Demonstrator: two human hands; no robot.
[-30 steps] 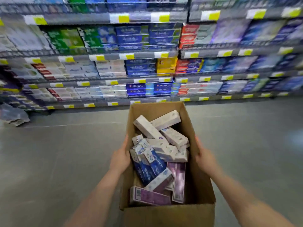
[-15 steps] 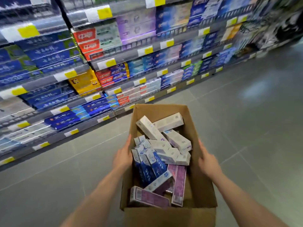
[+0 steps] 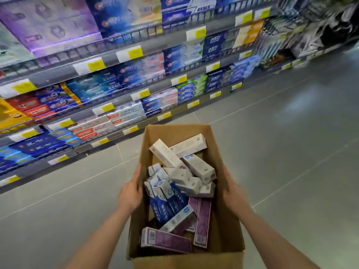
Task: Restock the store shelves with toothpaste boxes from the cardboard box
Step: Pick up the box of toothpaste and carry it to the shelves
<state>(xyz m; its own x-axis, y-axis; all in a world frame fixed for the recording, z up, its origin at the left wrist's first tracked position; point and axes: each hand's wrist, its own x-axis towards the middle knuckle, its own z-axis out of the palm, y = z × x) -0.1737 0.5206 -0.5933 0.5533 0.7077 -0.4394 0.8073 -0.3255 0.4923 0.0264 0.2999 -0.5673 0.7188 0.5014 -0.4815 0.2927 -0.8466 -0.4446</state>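
Open-topped brown cardboard box (image 3: 223,226), carried above a grey tiled floor (image 3: 291,152) and seen from above. It holds a loose, unsorted pile of toothpaste boxes (image 3: 174,191): white ones toward the far end, blue-and-white ones at the centre left, purple ones toward the near end, several overlapping and lying at angles. The left hand (image 3: 130,195) presses flat against the outside of the box's left wall, fingers extended along the upper edge; the right hand (image 3: 233,193) presses the right wall likewise, fingers straight. The box's far rim lies near the bottom shelf edge without touching it. Tiered store shelves (image 3: 120,78), filled with packaged goods and fronted by yellow price tags (image 3: 96,65), run diagonally across the upper left. To the right of the box the floor extends wide and unobstructed.
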